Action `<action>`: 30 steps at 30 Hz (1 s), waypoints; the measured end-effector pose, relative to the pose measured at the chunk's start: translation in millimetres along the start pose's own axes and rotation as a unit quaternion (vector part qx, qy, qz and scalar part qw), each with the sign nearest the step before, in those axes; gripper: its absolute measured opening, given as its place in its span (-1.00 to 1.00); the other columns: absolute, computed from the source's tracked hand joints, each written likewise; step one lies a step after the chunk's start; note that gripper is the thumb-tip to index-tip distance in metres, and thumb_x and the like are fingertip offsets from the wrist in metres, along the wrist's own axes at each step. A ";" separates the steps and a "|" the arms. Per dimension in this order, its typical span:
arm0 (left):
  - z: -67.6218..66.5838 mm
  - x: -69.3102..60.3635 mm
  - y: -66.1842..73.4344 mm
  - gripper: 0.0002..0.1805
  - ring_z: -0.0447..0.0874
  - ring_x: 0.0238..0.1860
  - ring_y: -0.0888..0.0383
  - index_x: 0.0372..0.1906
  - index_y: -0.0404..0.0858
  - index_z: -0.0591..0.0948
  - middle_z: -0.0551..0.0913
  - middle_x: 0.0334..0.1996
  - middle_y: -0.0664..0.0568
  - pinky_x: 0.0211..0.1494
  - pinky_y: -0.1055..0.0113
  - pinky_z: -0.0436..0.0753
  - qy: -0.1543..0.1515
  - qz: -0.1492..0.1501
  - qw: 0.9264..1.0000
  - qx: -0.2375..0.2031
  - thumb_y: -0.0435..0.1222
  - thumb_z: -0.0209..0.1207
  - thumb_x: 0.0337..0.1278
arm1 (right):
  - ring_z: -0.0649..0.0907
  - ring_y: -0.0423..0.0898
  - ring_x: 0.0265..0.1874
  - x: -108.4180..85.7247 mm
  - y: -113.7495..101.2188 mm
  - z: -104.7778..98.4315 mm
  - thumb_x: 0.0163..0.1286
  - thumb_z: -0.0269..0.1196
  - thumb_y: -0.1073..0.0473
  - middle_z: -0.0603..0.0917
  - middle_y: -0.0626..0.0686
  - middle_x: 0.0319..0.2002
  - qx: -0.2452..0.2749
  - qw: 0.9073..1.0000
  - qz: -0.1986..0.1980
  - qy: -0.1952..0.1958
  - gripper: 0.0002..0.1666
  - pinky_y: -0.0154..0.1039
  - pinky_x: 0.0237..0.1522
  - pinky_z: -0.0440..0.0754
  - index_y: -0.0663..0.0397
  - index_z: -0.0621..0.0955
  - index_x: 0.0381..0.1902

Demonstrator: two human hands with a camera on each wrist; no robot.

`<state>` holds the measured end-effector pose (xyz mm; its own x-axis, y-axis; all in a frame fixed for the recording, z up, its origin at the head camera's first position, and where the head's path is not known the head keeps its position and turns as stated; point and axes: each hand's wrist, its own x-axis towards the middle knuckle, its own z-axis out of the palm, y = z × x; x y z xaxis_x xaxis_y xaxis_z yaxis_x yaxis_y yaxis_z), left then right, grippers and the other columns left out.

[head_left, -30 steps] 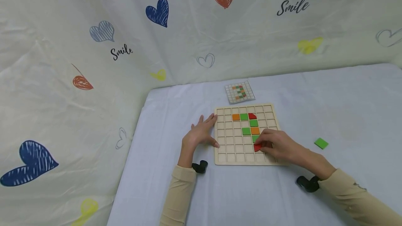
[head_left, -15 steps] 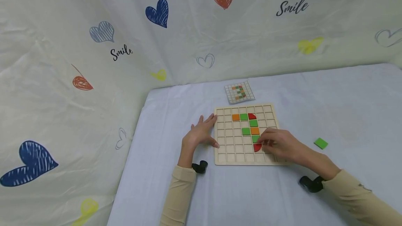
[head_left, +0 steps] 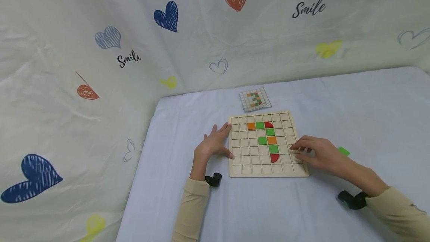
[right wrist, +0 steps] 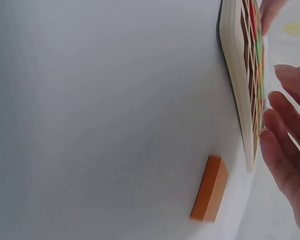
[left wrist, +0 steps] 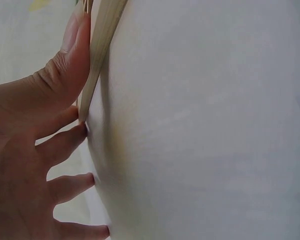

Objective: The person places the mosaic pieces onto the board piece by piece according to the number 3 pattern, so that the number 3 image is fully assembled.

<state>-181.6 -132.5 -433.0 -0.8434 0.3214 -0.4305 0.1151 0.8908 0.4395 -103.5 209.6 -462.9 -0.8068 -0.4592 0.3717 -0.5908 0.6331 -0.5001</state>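
Observation:
My left hand (head_left: 211,145) rests at the left edge of a wooden grid board (head_left: 246,158), its thumb on the rim and its fingers spread. Set in the board's cells are orange, green and red tiles, among them a rounded red tile (head_left: 274,158) at the lower end. Over the board's right edge hovers my right hand (head_left: 324,154), fingers loosely bent and holding nothing. Behind that hand a loose green tile (head_left: 343,151) lies partly covered. An orange piece (right wrist: 208,190) shows on the cloth in the right wrist view, hidden from the head view.
A small pattern card (head_left: 246,104) with a coloured grid lies beyond the board. White cloth (head_left: 268,208) covers the table, and a printed curtain (head_left: 188,55) hangs behind it and at the left.
My right hand has let go of the rounded red tile and moved right, now partly covering the loose green tile. The red tile stays in its cell. My left hand has kept its place.

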 end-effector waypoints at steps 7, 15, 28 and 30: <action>1.2 -0.3 -0.6 0.29 -0.33 0.69 -0.15 0.68 -0.02 0.07 -0.06 0.69 0.16 0.59 -0.40 -0.14 0.005 -0.001 1.000 -0.001 -0.18 0.63 -0.16 | 0.62 -0.22 -0.39 -13.6 8.3 -11.8 -0.09 0.56 0.48 0.74 -0.14 -0.29 -0.022 0.999 0.023 -0.003 -0.56 -0.37 -0.41 0.64 0.04 0.76 -0.23; 2.2 0.1 -1.1 0.30 -0.33 0.69 -0.15 0.68 0.00 0.05 -0.06 0.69 0.18 0.59 -0.41 -0.14 0.008 0.000 1.000 0.001 -0.18 0.63 -0.16 | 0.63 -0.21 -0.39 -30.2 19.3 -17.4 -0.13 0.55 0.51 0.74 -0.10 -0.30 -0.034 0.999 0.027 0.002 -0.54 -0.43 -0.42 0.60 0.05 0.76 -0.24; 1.3 -0.5 0.4 0.30 -0.33 0.69 -0.15 0.68 0.00 0.05 -0.07 0.69 0.18 0.59 -0.40 -0.14 0.006 -0.001 1.000 0.005 -0.19 0.62 -0.15 | 0.63 -0.23 -0.29 -51.5 30.5 -31.4 -0.19 0.58 0.49 0.74 -0.14 -0.27 -0.087 0.996 0.031 0.018 -0.51 -0.66 -0.25 0.48 -0.04 0.77 -0.27; 1.5 -0.1 1.0 0.30 -0.34 0.69 -0.15 0.68 0.00 0.05 -0.07 0.69 0.18 0.59 -0.40 -0.15 0.005 0.000 1.000 0.005 -0.19 0.62 -0.15 | 0.61 -0.23 -0.22 -56.1 33.6 -35.0 -0.22 0.56 0.53 0.74 -0.12 -0.25 -0.099 0.994 0.037 0.016 -0.47 -0.69 -0.20 0.44 -0.06 0.77 -0.27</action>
<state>-180.6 -131.1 -433.7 -0.8490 0.3186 -0.4215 0.1207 0.8936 0.4324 -77.9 278.5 -473.3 -0.8454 -0.3883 0.3666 -0.5145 0.7763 -0.3642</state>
